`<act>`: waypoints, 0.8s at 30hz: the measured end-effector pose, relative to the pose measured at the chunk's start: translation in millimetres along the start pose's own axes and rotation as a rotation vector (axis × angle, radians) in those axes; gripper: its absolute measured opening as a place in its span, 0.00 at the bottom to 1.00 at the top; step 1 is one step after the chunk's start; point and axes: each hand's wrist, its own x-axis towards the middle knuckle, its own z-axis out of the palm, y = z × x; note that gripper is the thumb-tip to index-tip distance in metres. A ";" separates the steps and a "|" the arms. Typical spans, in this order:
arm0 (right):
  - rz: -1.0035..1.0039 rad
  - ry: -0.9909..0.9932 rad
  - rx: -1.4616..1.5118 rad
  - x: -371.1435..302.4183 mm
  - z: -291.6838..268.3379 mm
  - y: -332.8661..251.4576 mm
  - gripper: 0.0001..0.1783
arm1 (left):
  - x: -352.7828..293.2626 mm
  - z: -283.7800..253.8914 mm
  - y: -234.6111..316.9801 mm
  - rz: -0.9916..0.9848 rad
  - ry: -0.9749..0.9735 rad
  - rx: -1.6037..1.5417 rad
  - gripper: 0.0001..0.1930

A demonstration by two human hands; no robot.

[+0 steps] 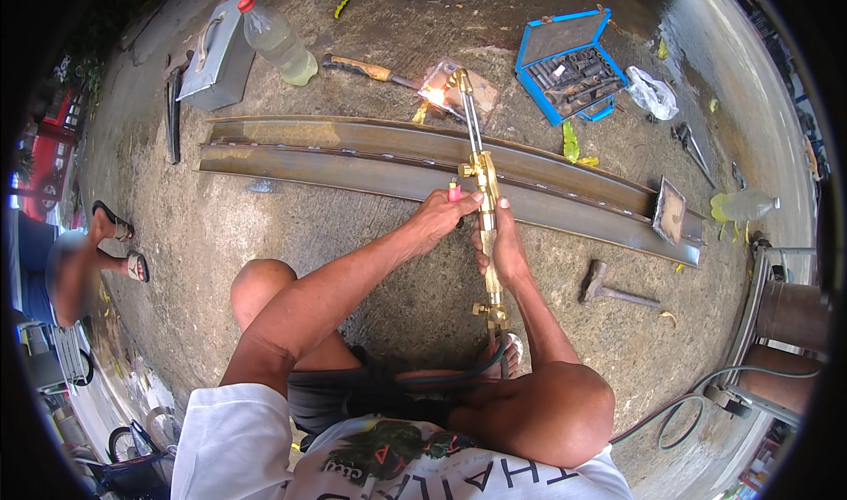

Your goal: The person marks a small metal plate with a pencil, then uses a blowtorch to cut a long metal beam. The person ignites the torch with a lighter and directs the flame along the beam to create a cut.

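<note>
My right hand (506, 244) is closed around the handle of a brass cutting torch (487, 175), which points away from me. A bright flame (438, 94) burns at its bent tip, over a small square metal plate (483, 96) on the ground. In my closed left hand (432, 219) is a pink lighter (454, 192), held upright. The thumb of that hand reaches to the torch body beside its side valve. Beneath the torch tubes, two long rusty steel channels (353, 163) lie side by side. Dark hoses (503, 359) run from the torch's rear end toward my lap.
Beyond the channels are an orange-handled tool (362, 67), a bottle with red cap (275, 45), a grey metal box (221, 59) and an open blue socket case (569, 72). A hammer (613, 288) lies right; a plate (670, 210) leans on the channels. Another person's feet (123, 244) show left.
</note>
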 end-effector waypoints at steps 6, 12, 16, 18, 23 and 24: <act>-0.001 -0.004 0.015 0.2 -1.1 1.6 0.38 | -1.0 1.9 1.5 0.011 0.004 0.012 0.31; -0.002 0.002 0.004 -0.5 -0.6 0.3 0.38 | 0.1 1.1 0.5 0.003 0.006 0.017 0.31; -0.013 -0.009 0.013 0.8 -1.5 2.1 0.38 | -1.4 1.6 1.7 0.010 -0.001 0.013 0.31; -0.003 0.002 0.010 -0.5 -0.7 -0.1 0.38 | -2.3 1.9 3.2 0.003 -0.002 0.017 0.31; -0.004 0.003 0.012 -1.3 0.3 -1.0 0.38 | -2.1 1.6 3.2 -0.014 0.007 0.019 0.31; -0.003 0.004 0.012 -1.1 0.3 -0.6 0.38 | -2.0 1.5 3.1 -0.019 0.014 0.022 0.31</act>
